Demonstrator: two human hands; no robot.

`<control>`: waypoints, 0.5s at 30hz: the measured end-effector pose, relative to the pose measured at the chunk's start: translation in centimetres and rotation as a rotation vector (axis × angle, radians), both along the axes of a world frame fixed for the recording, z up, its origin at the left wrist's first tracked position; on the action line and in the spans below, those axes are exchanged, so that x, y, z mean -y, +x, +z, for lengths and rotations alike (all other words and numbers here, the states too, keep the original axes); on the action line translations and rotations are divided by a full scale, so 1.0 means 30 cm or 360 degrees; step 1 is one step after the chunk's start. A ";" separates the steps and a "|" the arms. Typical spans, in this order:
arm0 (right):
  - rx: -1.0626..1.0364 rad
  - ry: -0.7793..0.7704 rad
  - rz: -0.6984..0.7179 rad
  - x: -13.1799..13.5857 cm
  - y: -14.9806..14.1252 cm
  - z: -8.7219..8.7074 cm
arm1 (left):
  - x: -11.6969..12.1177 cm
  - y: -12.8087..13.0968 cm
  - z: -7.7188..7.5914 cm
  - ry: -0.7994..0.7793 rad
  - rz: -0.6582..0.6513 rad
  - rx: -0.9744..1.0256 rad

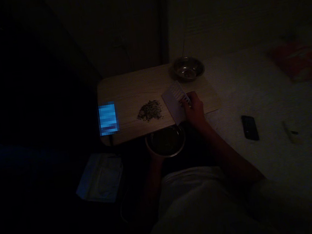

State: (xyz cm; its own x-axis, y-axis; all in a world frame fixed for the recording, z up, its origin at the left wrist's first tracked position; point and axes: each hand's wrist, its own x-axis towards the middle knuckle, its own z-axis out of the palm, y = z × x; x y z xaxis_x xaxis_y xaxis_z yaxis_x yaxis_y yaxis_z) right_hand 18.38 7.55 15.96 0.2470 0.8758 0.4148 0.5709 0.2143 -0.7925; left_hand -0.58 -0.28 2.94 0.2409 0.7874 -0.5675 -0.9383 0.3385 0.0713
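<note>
The room is very dark. My right hand (193, 108) is closed on a folded white paper sheet (173, 101) that stands on edge on a small wooden table (129, 91). A little heap of dark crumbled bits (150, 111) lies just left of the paper. My left hand (153, 156) reaches up under a metal bowl (165, 141) held against the table's near edge, below the heap; its fingers are hidden in the dark.
A second metal bowl (188, 67) sits at the table's far right corner. A glowing blue screen (108, 118) is at the table's left edge. A dark phone (249, 127) lies on the pale bed (274, 124) to the right. A pale packet (100, 178) lies lower left.
</note>
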 end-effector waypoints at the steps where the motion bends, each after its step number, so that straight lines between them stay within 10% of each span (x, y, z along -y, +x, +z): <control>1: 0.0009 -0.0004 0.0009 -0.004 -0.004 -0.002 | 0.000 -0.001 -0.005 0.0004 -0.0008 0.0009; 15: 0.0046 -0.0059 0.0062 0.005 -0.061 -0.007 | -0.004 0.004 -0.027 -0.0008 -0.0013 -0.0015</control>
